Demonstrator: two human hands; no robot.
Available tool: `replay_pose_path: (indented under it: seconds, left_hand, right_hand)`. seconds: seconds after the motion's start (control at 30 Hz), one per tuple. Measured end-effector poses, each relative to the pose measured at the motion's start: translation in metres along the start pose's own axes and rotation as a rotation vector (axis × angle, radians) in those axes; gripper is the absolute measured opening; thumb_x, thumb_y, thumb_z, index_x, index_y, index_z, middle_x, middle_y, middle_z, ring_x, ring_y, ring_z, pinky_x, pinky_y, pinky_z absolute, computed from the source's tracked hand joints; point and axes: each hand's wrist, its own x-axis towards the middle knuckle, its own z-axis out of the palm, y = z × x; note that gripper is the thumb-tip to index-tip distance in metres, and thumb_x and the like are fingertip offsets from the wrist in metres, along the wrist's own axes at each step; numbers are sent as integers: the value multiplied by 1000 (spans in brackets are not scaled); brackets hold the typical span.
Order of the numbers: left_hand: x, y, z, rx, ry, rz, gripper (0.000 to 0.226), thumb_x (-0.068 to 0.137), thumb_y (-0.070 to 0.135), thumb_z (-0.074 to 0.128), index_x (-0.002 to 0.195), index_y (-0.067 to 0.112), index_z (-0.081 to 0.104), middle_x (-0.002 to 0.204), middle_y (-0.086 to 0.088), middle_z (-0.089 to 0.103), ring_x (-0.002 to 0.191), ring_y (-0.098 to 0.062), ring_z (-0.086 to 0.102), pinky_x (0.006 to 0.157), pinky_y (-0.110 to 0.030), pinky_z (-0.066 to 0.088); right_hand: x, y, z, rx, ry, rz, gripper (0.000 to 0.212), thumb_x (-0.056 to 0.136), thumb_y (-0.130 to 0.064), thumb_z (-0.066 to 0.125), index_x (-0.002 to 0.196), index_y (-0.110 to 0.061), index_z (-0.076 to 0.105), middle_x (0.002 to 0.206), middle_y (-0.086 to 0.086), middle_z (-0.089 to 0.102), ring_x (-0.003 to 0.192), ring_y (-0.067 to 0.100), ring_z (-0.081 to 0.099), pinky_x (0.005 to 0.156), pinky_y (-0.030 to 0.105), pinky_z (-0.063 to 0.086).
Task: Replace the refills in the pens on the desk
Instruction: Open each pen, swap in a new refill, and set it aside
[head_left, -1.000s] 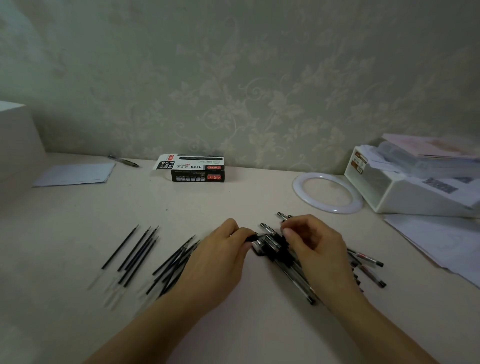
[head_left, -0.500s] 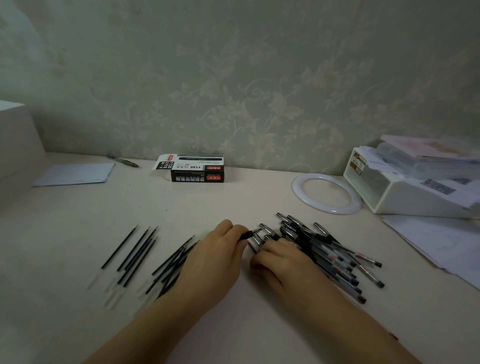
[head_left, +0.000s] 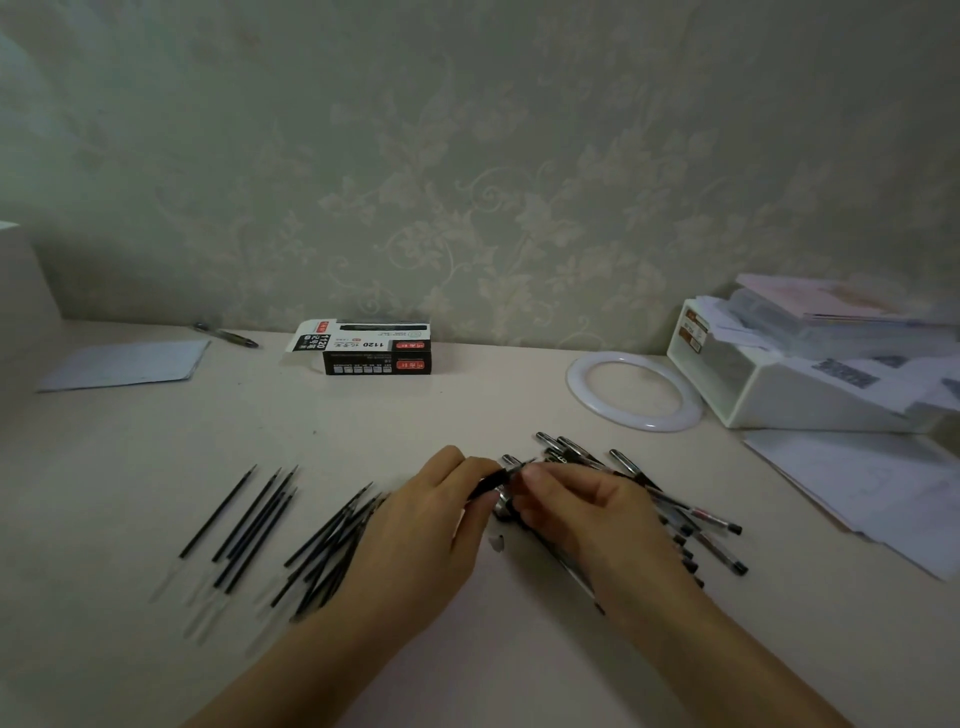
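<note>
Both hands meet mid-tabletop (head_left: 467, 410) over one pen (head_left: 501, 475). Left hand (head_left: 423, 525): grip curled tight round the pen's dark lower end. Right hand (head_left: 587, 506): fingertips pinch the same pen's upper end, near the clip. Pen is lifted just off the pen pile (head_left: 675, 512), tilted up to the right; motion blur there, so it looks like one pen, can't be sure.

Pen pile lies under and right of the right hand. Loose refills in two groups left of the left hand: near group (head_left: 332, 545) touching its wrist side, far group (head_left: 249, 519) well apart. Refill box (head_left: 376, 353) at the wall, flap open. White ring (head_left: 636, 389), white tray (head_left: 769, 395) with papers, far right.
</note>
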Motion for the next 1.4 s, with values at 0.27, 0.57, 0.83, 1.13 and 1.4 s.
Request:
replay_pose_path:
  seconds: [0.27, 0.57, 0.83, 1.13, 1.4]
  left_hand:
    - [0, 1, -2, -8, 7, 40, 23, 94, 31, 52, 111, 26, 66, 84, 12, 53, 62, -4, 47, 56, -34, 49]
    - [1, -5, 2, 13, 28, -9, 19, 96, 29, 55, 110, 26, 67, 83, 18, 52, 58, 3, 43, 57, -22, 45]
    - [0, -10, 4, 16, 32, -57, 17, 95, 30, 55, 108, 28, 67, 79, 21, 46, 62, 0, 49, 54, -12, 34]
    - [1, -15, 4, 53, 29, -113, 19, 95, 32, 54, 110, 28, 65, 80, 21, 47, 63, -1, 48, 57, -13, 37]
    - [2, -31, -13, 130, 28, -337, 15, 93, 32, 57, 107, 27, 60, 92, 12, 59, 81, -9, 56, 73, -28, 51]
  right_hand:
    - [0, 0, -1, 133, 65, 56, 14, 82, -23, 73, 91, -13, 78, 93, 13, 76, 88, 23, 74, 72, 20, 56]
    - [22, -43, -59, -53, 598, -342, 12, 100, -21, 53, 92, -17, 61, 75, -6, 72, 68, 3, 66, 63, 19, 53]
    - [42, -12, -95, -1066, 467, -344, 12, 93, -9, 63, 96, -14, 73, 85, 0, 72, 74, 12, 63, 73, 29, 51]
    - [47, 1, -98, -1184, 438, -273, 13, 92, -8, 62, 93, -11, 76, 73, -2, 65, 65, 12, 56, 67, 25, 44]
    - [39, -6, -89, -1219, 405, -264, 15, 95, -19, 60, 102, -12, 71, 92, 5, 72, 78, 18, 64, 71, 29, 50]
